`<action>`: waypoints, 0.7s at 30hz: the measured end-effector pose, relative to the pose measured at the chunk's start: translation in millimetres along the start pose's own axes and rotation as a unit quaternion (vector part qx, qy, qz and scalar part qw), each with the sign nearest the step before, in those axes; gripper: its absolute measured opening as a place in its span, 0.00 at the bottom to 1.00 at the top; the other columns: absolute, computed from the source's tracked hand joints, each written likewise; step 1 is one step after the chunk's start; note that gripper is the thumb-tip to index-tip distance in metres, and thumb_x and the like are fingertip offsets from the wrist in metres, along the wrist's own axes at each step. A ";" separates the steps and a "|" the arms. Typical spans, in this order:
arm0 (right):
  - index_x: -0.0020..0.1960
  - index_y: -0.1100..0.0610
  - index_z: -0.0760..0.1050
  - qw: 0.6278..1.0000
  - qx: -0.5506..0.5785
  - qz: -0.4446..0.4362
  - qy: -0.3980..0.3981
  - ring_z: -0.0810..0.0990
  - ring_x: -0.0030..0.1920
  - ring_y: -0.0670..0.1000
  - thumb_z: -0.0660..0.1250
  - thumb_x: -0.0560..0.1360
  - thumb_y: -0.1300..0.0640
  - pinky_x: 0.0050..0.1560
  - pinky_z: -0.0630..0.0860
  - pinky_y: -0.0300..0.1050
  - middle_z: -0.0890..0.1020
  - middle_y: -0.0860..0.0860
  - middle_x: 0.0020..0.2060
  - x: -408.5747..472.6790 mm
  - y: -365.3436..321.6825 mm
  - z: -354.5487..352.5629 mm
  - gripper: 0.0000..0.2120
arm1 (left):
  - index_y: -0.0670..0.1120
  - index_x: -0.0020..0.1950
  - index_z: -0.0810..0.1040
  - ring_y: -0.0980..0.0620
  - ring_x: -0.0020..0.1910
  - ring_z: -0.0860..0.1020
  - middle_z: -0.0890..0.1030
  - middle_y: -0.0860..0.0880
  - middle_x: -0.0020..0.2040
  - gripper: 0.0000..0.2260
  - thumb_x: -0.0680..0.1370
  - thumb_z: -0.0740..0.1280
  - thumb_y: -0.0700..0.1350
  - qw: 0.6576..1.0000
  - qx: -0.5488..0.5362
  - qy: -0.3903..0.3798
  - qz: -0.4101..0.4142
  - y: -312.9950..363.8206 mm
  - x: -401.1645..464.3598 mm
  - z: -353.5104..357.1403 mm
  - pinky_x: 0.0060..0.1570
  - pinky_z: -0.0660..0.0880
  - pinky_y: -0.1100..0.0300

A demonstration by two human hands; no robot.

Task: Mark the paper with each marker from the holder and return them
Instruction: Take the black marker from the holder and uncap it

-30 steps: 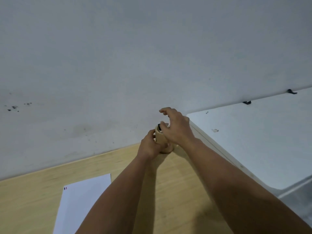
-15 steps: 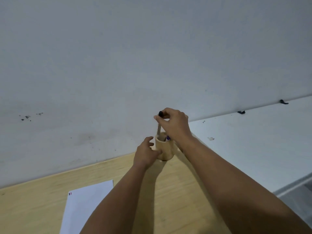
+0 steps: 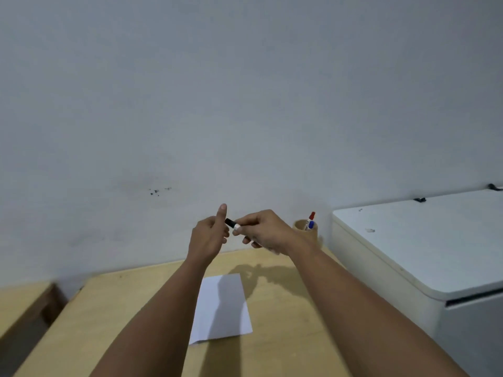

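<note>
My right hand [image 3: 262, 229] grips a black-capped marker [image 3: 233, 224], held level above the table with its cap pointing left. My left hand [image 3: 209, 235] is raised just left of the cap, thumb up and fingers loosely curled; whether it touches the cap I cannot tell. A round wooden holder [image 3: 310, 232] stands on the table by the wall, behind my right wrist, with a red-capped marker [image 3: 312, 215] and a blue-capped marker [image 3: 311, 223] standing in it. A white sheet of paper [image 3: 226, 308] lies on the wooden table [image 3: 283, 322] below my hands.
A white appliance with a flat lid [image 3: 424, 240] stands against the table's right side. A lower wooden surface [image 3: 24, 300] sits to the left, across a gap. A plain grey wall [image 3: 245, 104] rises behind the table.
My right hand pulled the black-capped marker out of the holder and carried it left, over the paper. My left hand let go of the holder and rose beside the cap.
</note>
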State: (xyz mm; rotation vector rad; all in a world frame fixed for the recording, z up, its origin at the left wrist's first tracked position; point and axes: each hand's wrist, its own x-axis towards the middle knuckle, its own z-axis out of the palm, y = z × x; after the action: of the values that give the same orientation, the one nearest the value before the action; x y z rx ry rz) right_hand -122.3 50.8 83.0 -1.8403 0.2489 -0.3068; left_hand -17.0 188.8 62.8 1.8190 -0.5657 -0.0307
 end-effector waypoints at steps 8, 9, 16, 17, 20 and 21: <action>0.55 0.60 0.87 0.998 -0.019 -0.029 -0.054 0.75 0.32 0.47 0.74 0.81 0.49 0.32 0.70 0.40 0.90 0.58 0.48 2.9 -13.7 87.6 0.14 | 0.43 0.31 0.63 0.49 0.30 0.64 0.66 0.52 0.24 0.28 0.83 0.60 0.60 0.999 0.046 0.001 0.009 -22.0 -16.2 -86.7 0.33 0.61 0.56; 0.53 0.60 0.88 0.997 -0.044 -0.049 -0.047 0.74 0.31 0.46 0.74 0.80 0.49 0.33 0.71 0.40 0.90 0.57 0.46 4.9 -13.8 96.8 0.13 | 0.43 0.31 0.63 0.48 0.30 0.64 0.66 0.54 0.22 0.27 0.83 0.61 0.59 0.999 0.042 0.005 0.001 -26.1 -16.5 -94.0 0.32 0.60 0.56; 0.60 0.52 0.80 0.970 -0.193 -0.140 0.041 0.77 0.36 0.47 0.67 0.82 0.57 0.38 0.72 0.40 0.85 0.51 0.42 23.3 22.9 129.3 0.08 | 0.45 0.29 0.64 0.44 0.37 0.76 0.80 0.49 0.36 0.29 0.83 0.56 0.62 0.980 0.156 0.118 -0.043 -90.3 -3.8 -143.5 0.34 0.64 0.55; 0.61 0.50 0.76 0.980 -0.156 -0.116 0.042 0.77 0.35 0.49 0.64 0.83 0.59 0.37 0.73 0.39 0.85 0.52 0.44 27.0 30.5 127.5 0.09 | 0.46 0.29 0.66 0.43 0.38 0.77 0.80 0.50 0.35 0.28 0.84 0.55 0.62 0.972 0.206 0.108 -0.041 -101.2 -3.2 -144.1 0.35 0.66 0.55; 0.55 0.52 0.77 0.997 0.019 -0.019 0.075 0.79 0.33 0.52 0.59 0.85 0.63 0.32 0.77 0.42 0.83 0.56 0.47 40.4 47.9 121.2 0.10 | 0.46 0.38 0.72 0.41 0.42 0.78 0.81 0.47 0.40 0.25 0.84 0.50 0.62 0.923 0.382 0.053 -0.021 -134.4 -2.3 -132.2 0.45 0.73 0.51; 0.54 0.53 0.79 0.992 0.083 0.014 0.091 0.79 0.32 0.52 0.58 0.85 0.64 0.31 0.76 0.42 0.83 0.57 0.47 45.5 52.5 118.5 0.12 | 0.46 0.42 0.72 0.41 0.43 0.78 0.82 0.46 0.43 0.24 0.84 0.49 0.61 0.897 0.441 0.031 -0.004 -144.5 -1.3 -125.9 0.49 0.72 0.50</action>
State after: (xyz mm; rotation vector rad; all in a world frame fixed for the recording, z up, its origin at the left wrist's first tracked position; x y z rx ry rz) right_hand -40.6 128.2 4.1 -1.6449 0.3644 -0.4631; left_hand 72.0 332.6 -27.5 2.6920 -0.5685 0.3271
